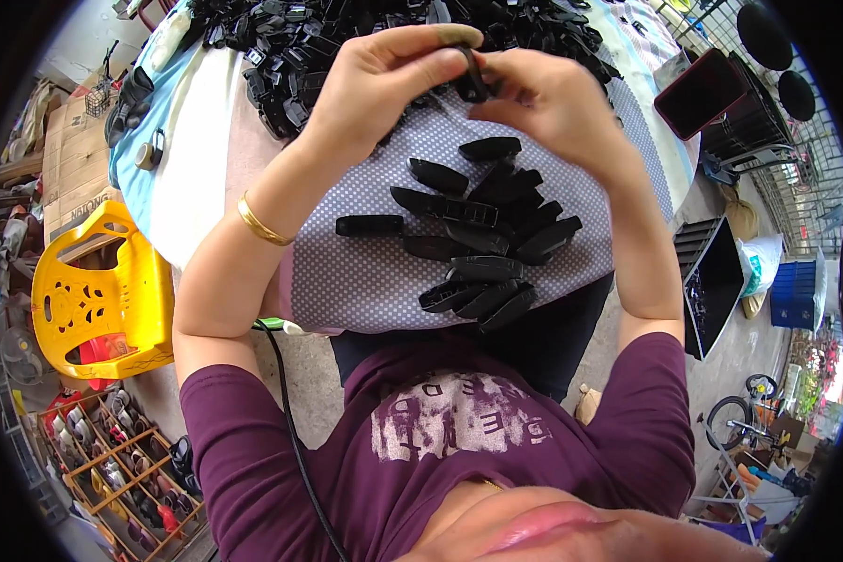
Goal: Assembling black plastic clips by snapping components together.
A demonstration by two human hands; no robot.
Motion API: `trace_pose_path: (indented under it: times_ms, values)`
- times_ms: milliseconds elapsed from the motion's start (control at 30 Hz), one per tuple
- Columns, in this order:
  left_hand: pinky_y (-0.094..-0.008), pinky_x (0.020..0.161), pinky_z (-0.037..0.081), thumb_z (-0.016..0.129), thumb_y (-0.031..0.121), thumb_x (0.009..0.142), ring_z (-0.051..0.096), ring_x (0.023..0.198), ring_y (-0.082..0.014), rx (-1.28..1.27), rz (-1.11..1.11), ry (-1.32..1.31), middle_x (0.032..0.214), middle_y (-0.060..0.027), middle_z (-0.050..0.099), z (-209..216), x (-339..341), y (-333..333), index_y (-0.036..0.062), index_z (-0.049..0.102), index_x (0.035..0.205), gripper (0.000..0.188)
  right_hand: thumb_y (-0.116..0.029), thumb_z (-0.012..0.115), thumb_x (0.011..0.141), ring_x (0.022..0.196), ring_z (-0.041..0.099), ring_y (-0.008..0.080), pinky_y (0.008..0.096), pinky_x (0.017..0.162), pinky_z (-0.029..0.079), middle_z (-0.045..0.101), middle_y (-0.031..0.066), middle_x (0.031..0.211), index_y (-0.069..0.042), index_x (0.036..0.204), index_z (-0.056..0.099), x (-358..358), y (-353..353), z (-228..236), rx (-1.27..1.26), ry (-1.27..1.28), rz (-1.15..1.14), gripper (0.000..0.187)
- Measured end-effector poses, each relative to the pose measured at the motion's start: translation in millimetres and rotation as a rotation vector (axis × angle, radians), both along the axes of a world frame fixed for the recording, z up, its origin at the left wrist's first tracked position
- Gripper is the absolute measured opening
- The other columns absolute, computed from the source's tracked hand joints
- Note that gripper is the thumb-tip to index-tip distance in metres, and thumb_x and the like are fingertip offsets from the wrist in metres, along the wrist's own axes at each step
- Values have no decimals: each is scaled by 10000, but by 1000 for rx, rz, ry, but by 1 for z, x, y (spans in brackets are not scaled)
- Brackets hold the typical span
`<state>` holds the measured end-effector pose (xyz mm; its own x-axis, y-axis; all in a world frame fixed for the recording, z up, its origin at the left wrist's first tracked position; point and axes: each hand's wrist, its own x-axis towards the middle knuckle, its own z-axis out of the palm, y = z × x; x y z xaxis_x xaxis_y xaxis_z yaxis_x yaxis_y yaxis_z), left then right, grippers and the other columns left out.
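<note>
Above the table, my left hand [370,89] and my right hand [557,103] meet on a small black plastic part [473,86]. Thumb and fingers of the left pinch its upper end, while the right hand's curled fingers grip it from the other side; part of it is hidden by the fingers. Below them on the dotted cloth [337,281] lies a loose heap of longer, rounded black plastic pieces [485,269]. Behind my hands spreads a big pile of small black plastic parts [290,70].
A yellow plastic chair [150,300] stands left of the table, near a wooden rack of shoes [122,468]. A phone [701,94] is at the right table edge, above a black crate [712,290]. A black cable [295,440] runs down beside my left arm.
</note>
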<state>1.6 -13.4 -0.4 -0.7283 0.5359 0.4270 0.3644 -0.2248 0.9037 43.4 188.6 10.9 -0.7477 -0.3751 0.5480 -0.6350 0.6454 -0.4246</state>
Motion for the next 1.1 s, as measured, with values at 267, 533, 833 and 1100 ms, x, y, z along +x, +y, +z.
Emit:
trace_pose_path:
  times_ms: [267,533,833,1100]
  values:
    - [-324,731,506,727,137,729,619,814,-248,-534,14,669,845,-108,652,1,35,18,58,650,1034,325,-123,720,679,774,618,235,324,707,498,640,123,868,-11,960,610,8,94,16,513,-495,-581,322]
    - [-392,741,470,678,226,786,590,755,-298,-511,-81,556,768,-111,647,-4,43,19,60,664,964,243,-101,679,690,693,607,280,340,650,484,612,140,735,-15,946,579,-13,32,-13,274,-222,-117,288]
    - [-355,811,471,715,172,720,567,897,-272,-643,381,700,928,-104,611,-18,0,6,51,662,957,272,-157,724,664,658,600,266,333,623,485,598,127,722,-18,969,579,-43,5,-19,271,-34,-42,365]
    - [-352,832,469,682,104,708,549,925,-258,-815,429,861,946,-79,589,-21,1,10,54,624,977,280,-110,647,815,692,548,85,215,614,453,576,27,788,-25,1138,574,-45,26,-17,-104,-359,48,342]
